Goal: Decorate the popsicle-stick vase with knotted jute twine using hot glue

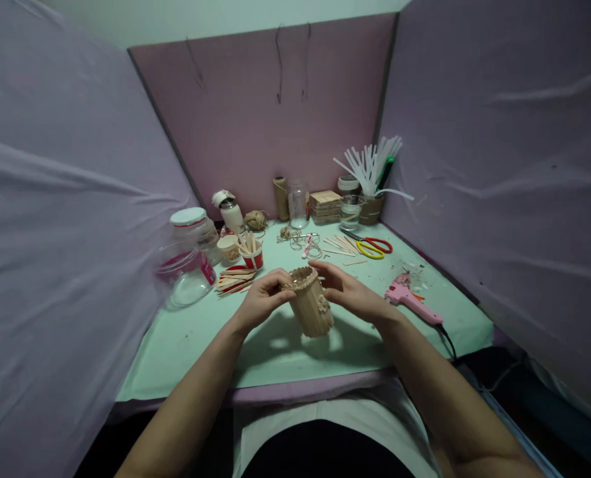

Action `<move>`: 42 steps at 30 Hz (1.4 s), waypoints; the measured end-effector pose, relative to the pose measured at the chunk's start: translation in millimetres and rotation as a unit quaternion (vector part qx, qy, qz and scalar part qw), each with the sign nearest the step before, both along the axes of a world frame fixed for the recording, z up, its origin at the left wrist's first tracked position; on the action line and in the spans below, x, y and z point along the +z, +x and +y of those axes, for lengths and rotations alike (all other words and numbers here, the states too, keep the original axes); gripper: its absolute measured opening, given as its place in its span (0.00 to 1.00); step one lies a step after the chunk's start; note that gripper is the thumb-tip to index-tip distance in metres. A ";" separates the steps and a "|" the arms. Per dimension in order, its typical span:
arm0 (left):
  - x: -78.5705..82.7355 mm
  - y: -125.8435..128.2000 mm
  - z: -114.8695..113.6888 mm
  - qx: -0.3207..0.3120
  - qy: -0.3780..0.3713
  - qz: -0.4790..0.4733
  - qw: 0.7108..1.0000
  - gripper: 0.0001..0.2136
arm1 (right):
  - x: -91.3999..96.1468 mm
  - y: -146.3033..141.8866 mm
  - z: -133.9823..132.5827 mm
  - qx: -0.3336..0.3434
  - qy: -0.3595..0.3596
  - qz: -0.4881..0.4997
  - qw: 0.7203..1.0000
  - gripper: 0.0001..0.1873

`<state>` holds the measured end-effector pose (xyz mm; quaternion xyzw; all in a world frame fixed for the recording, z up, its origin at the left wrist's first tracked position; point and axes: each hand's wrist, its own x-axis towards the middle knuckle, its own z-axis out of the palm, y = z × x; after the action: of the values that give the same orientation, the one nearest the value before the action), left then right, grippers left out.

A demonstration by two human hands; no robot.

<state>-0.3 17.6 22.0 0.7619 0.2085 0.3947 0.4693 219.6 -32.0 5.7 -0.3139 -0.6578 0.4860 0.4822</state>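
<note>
A jar covered in upright craft sticks (311, 312) is held slightly tilted above the near part of the table. A scalloped edge runs round its rim, and a small flower-like ornament (322, 303) sits on its side. My left hand (264, 295) pinches the rim at the left, fingers over the edge and thumb outside. Around the right side curves my right hand (348, 289), index finger by the far rim and thumb near the ornament. Part of the jar's far side is hidden.
To the right lies a pink glue gun (412, 302) with its cord over the edge. Behind are scissors (371, 247), loose sticks (341, 245), twine (295, 238) and a glass of water (350, 216). At left stand glass jars (188, 282) and a cup of sticks (252, 253).
</note>
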 end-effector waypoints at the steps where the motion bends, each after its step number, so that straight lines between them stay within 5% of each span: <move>1: -3.2 -0.1 -0.1 -0.008 -0.012 -0.007 1.000 0.12 | -3.6 -5.0 -2.2 0.002 -0.024 0.011 1.000 0.37; 4: -17.2 1.7 -0.7 0.010 -0.037 -0.035 0.999 0.14 | -12.2 -20.3 -8.8 -0.036 -0.063 0.027 0.997 0.31; 7: -33.8 6.3 -3.2 0.086 -0.096 -0.115 0.985 0.30 | -16.2 -30.8 -11.5 -0.111 -0.054 0.039 0.992 0.27; 10: -47.4 14.7 -8.4 0.075 -0.173 -0.153 0.970 0.38 | -18.3 -36.2 -9.4 -0.180 -0.025 0.042 0.982 0.26; 13: -54.0 26.4 -15.1 0.056 -0.207 -0.139 0.967 0.36 | -22.2 -41.2 -6.2 -0.208 -0.015 0.039 0.977 0.26; 18: -55.6 38.7 -22.6 0.110 -0.219 -0.132 0.961 0.27 | -33.1 -52.0 -3.6 -0.219 -0.027 0.029 0.975 0.29; 42: -60.5 35.2 -25.4 0.118 -0.240 -0.154 0.951 0.27 | -40.9 -60.3 -2.0 -0.218 -0.036 0.034 0.975 0.26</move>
<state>34.9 -7.8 -38.6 0.5265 0.3107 0.4986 0.6146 159.4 -34.0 -35.2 -0.4503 -0.5384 0.4030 0.5873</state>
